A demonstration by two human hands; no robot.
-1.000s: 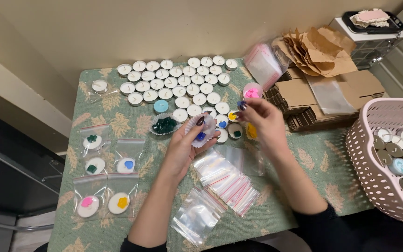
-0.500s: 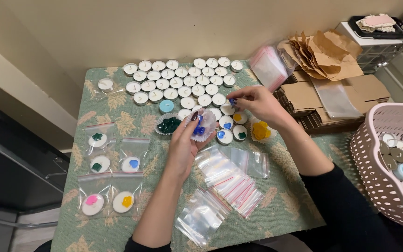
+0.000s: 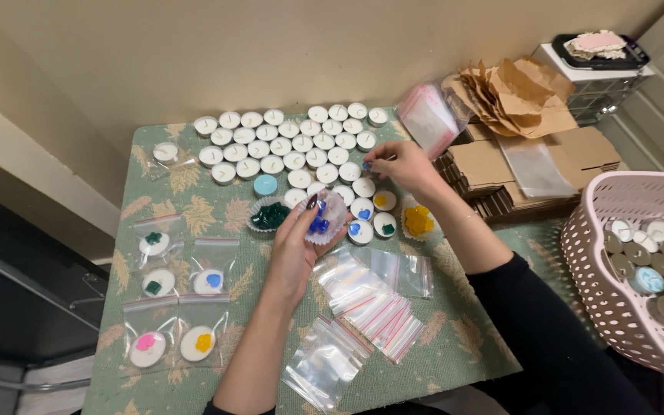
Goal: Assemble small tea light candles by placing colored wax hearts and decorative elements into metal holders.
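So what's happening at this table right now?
A person sits at a green patterned table covered with rows of white tealight candles. The left hand holds a paper cup of small blue pieces, while the right hand pinches one blue piece over the candles. A few candles near the hands carry coloured shapes. Bagged candles lie at the left, empty zip bags in front, and a pink basket stands at the right.

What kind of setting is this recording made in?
Probably a home craft corner for packing decorated candles: a small cloth-covered table against a wall carries rows of white tealights, small zip bags and flat cardboard boxes, with a pink basket beside it.
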